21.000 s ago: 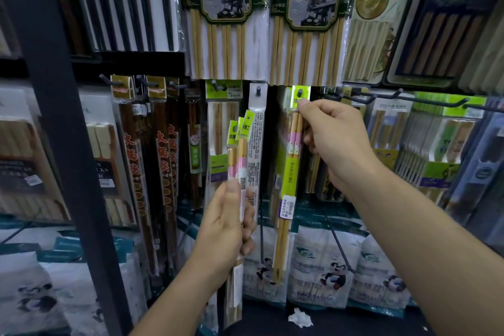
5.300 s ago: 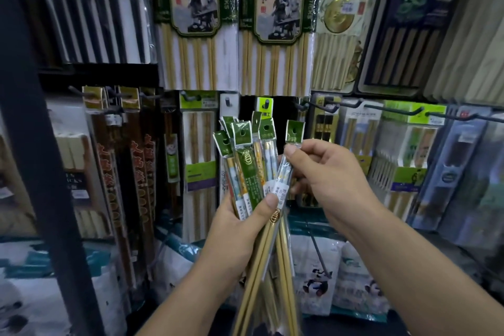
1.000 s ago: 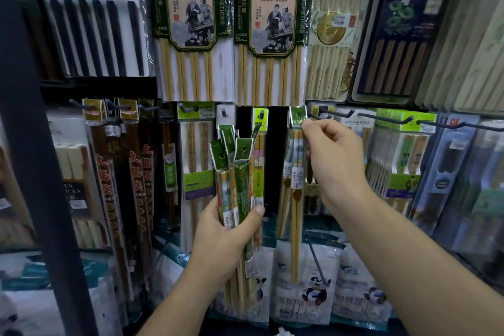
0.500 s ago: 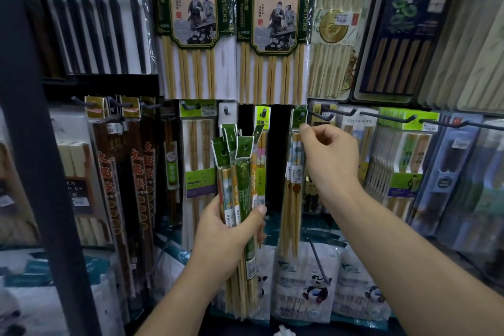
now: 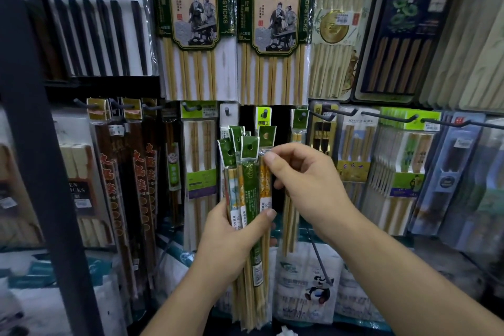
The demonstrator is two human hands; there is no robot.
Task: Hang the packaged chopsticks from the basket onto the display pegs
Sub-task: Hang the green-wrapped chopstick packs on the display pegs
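Bundle (image 5: 246, 194) of packaged chopsticks, held upright in front of the display wall. The left hand (image 5: 231, 237) grips the bundle at mid-length, with the thumb curled across the front labels and the fingers wrapped behind. The green header cards (image 5: 249, 147), each with a punched hole, fan out above this hand, and the bare stick ends project below it.

The right hand (image 5: 304, 180) meets the bundle from the right. Its thumb and forefinger pinch the clear top edge of the orange-patterned pack (image 5: 266, 181) on the bundle's right side, and its other fingers are curled.

Just behind and right of the bundle, a slim hanging pack (image 5: 290, 224) sits on a peg, its green header showing above the right hand. Further right of the bundle, three long dark pegs (image 5: 390, 117) jut forward, with more packs hanging at their rear.

Directly above the bundle hang two large packs (image 5: 275, 35) of pale chopsticks printed with figures. Left of the bundle hang dark packs with red lettering (image 5: 141, 180), and beyond them stands a dark upright post (image 5: 41, 144). Below and right of the bundle lie white bags with a panda print (image 5: 308, 281).
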